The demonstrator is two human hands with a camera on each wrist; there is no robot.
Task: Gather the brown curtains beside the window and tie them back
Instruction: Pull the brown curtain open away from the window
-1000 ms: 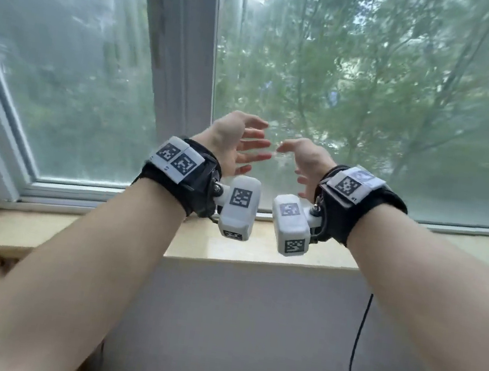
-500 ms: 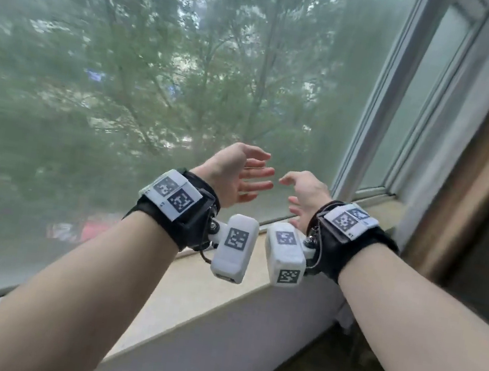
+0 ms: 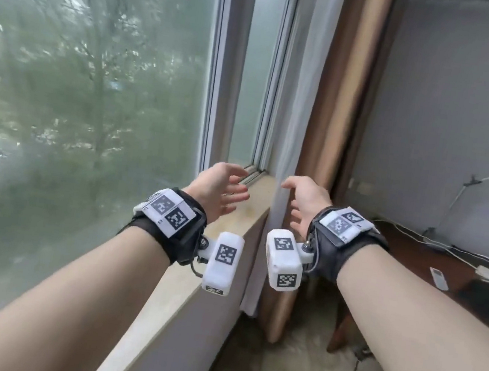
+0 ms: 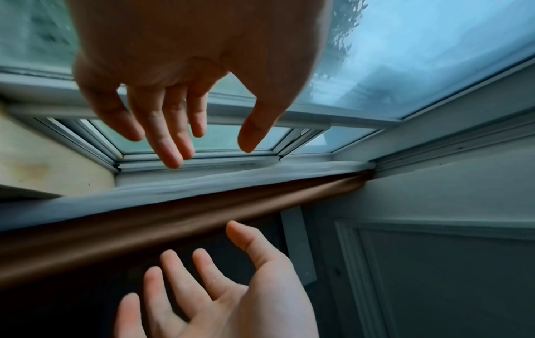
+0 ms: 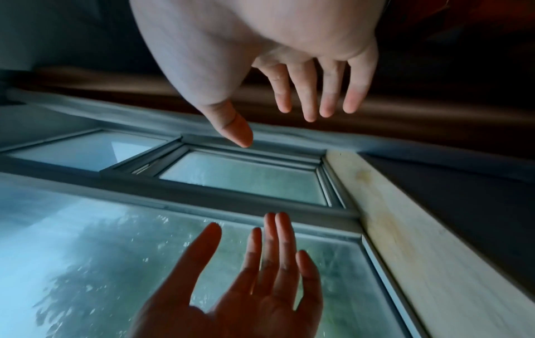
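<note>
Turning from the window's middle toward its right end has brought the brown curtains (image 3: 338,110) into sight, hanging beside the frame. The left hand (image 3: 220,191) and right hand (image 3: 303,203) reach forward, fingers released and empty; gathering has not begun.

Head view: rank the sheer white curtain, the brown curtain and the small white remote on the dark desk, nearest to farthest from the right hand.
1. Sheer white curtain, just left of the right hand, by the windowsill end.
2. Brown curtain, hanging straight beyond the hand, slightly to its right; neither hand touches it.
3. Small white remote, far right on the dark desk.
</note>
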